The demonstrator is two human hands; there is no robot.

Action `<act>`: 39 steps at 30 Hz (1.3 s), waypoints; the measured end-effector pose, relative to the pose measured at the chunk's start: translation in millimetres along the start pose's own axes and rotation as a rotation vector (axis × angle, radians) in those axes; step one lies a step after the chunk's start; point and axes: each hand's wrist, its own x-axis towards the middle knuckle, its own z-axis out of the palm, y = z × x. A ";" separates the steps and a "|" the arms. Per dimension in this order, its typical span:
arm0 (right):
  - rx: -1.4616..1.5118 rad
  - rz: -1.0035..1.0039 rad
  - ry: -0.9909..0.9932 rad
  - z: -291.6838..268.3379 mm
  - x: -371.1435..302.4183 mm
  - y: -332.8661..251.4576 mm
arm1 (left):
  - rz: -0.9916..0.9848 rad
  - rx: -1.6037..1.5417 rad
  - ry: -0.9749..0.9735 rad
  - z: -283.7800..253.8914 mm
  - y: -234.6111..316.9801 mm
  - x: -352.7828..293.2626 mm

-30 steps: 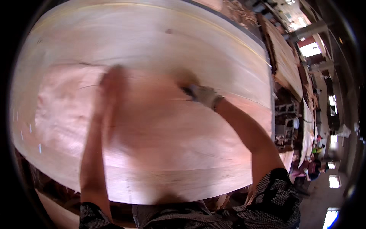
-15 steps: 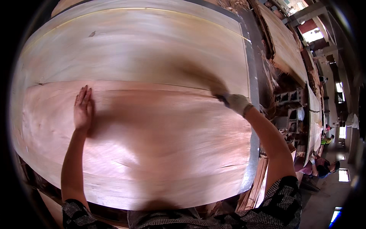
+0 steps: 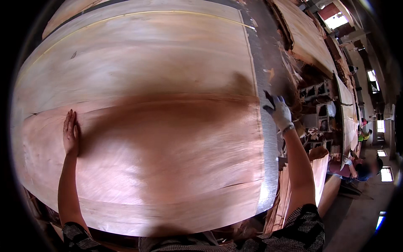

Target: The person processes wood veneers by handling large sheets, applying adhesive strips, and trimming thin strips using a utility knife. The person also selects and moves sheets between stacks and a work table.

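Meanwhile, bare left hand [image 3: 70,133] lies open and flat on a reddish veneer sheet [image 3: 168,159] covering the table, gloved right hand [image 3: 278,111] loosely curled, empty, past its right edge; smoothing evenly should prevent splits.

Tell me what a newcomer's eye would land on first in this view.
A huge reddish veneer sheet fills nearly the whole picture, lying over a paler sheet that shows beyond its far edge. The bare left hand lies flat on the reddish sheet near its left side, while the right hand, in a white glove, is at the sheet's right edge. Off to the right, stacks of veneer lean in a cluttered aisle where another person crouches.
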 end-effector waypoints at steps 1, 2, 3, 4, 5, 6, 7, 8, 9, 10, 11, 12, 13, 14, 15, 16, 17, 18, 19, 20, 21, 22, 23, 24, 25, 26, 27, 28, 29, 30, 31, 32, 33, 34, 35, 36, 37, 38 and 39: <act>0.000 -0.029 -0.040 10.2 11.9 9.7 | 0.012 -0.028 0.003 3.0 8.1 6.7; -0.007 -0.046 -0.074 21.6 17.1 29.2 | 0.036 -0.066 0.010 7.2 18.5 18.7; 0.002 -0.094 -0.117 27.8 27.1 21.8 | 0.040 -0.055 0.016 6.0 18.3 18.6; 0.068 0.123 -0.326 27.4 30.5 18.7 | 0.047 -0.046 0.021 5.6 18.4 19.7; 0.062 0.154 -0.349 27.6 35.4 3.3 | 0.038 -0.026 0.020 3.5 14.9 13.3; 0.052 0.181 -0.358 22.4 39.4 -12.4 | -0.013 -0.001 0.019 -2.0 12.5 10.1; 0.041 0.213 -0.365 18.2 39.3 -28.8 | 0.035 0.025 0.051 -1.4 1.3 0.7; 0.026 0.129 -0.237 10.8 32.2 -9.8 | 0.044 -0.015 0.078 6.4 4.6 4.6; 0.545 0.188 -0.078 -1.9 34.9 -13.9 | 0.048 -0.038 0.087 5.5 12.4 7.1; 0.691 0.187 0.107 -16.2 31.5 -16.4 | 0.006 -0.209 0.122 7.0 22.1 12.5; 0.819 0.147 0.283 -37.8 37.6 -60.1 | -0.019 -0.138 0.128 3.4 13.3 4.7; 0.924 0.120 0.391 -67.3 39.8 -96.1 | -0.070 -0.137 0.146 7.5 4.8 -2.7; 1.016 0.103 0.482 -102.1 34.6 -128.6 | -0.115 -0.140 0.160 15.6 -2.4 -8.2; 1.067 0.149 0.525 -139.1 20.6 -154.9 | -0.148 -0.153 0.136 16.5 4.5 -8.2; 1.112 0.192 0.576 -178.9 6.4 -181.5 | -0.168 -0.176 0.115 17.1 16.4 -2.5; 1.195 0.147 0.691 -208.5 -7.8 -202.3 | -0.097 -0.100 0.198 16.1 17.9 0.2; 1.261 0.091 0.809 -238.6 -24.1 -226.8 | -0.100 -0.142 0.253 14.2 15.8 0.5; 1.280 0.044 0.914 -263.0 -38.2 -258.7 | -0.141 -0.247 0.286 19.0 2.9 -5.3; 1.319 0.012 1.008 -272.9 -54.2 -287.9 | -0.267 -0.444 0.219 13.5 1.1 -6.6; 1.435 0.037 1.004 -277.6 -77.6 -294.0 | -0.281 -0.498 0.201 11.1 -12.3 -8.3; 1.570 0.062 0.978 -276.4 -104.5 -290.0 | -0.292 -0.644 0.208 15.2 -48.2 -6.4; 1.250 0.090 1.128 -271.3 -145.1 -289.8 | -0.503 -1.207 0.106 -4.4 -47.0 8.0; 1.094 0.221 1.156 -268.0 -185.8 -283.0 | -0.711 -1.766 0.006 -32.5 -56.4 18.8; 0.989 0.295 1.166 -260.5 -212.3 -283.1 | -0.640 -2.064 -0.020 -56.0 -87.9 20.8; 0.954 0.362 1.128 -248.8 -227.2 -287.1 | -0.626 -1.849 0.083 -75.3 -121.6 21.7; 0.922 0.432 1.074 -233.2 -239.1 -290.8 | -0.548 -1.567 0.093 -100.9 -154.2 19.1; 0.898 0.497 1.015 -215.6 -246.8 -295.5 | -0.587 -1.356 0.259 -120.5 -176.5 11.7; 0.886 0.543 0.943 -196.8 -251.8 -302.9 | -0.404 -1.001 0.419 -141.3 -206.0 0.9; 0.873 0.586 0.856 -177.1 -254.1 -313.6 | -0.232 -0.634 0.539 -160.9 -231.8 -16.0; 0.855 0.611 0.793 -162.2 -255.8 -320.2 | -0.273 -0.568 0.520 -182.7 -235.3 -32.0; 0.828 0.643 0.718 -145.0 -258.8 -326.9 | -0.313 -0.502 0.499 -203.4 -234.2 -54.5; 0.831 0.652 0.647 -129.1 -254.7 -337.4 | -0.359 -0.421 0.478 -226.2 -234.0 -82.8; 0.824 0.672 0.560 -108.6 -256.5 -350.2 | -0.390 -0.354 0.428 -240.6 -243.4 -108.8; 0.816 0.683 0.489 -91.4 -257.2 -358.1 | -0.267 -0.354 0.564 -255.9 -229.6 -132.5; 0.805 0.681 0.425 -75.8 -255.8 -366.2 | -0.264 -0.243 0.556 -261.4 -223.5 -160.5; 0.799 0.674 0.368 -61.8 -255.9 -375.7 | -0.254 -0.198 0.533 -268.3 -215.6 -184.3; 0.792 0.666 0.319 -49.7 -257.3 -381.6 | -0.260 -0.223 0.492 -267.4 -212.1 -209.0; 0.783 0.663 0.288 -41.4 -260.8 -384.1 | -0.294 -0.234 0.460 -270.2 -198.9 -229.8; 0.784 0.656 0.255 -33.5 -263.8 -388.4 | -0.323 -0.214 0.401 -272.7 -190.3 -252.3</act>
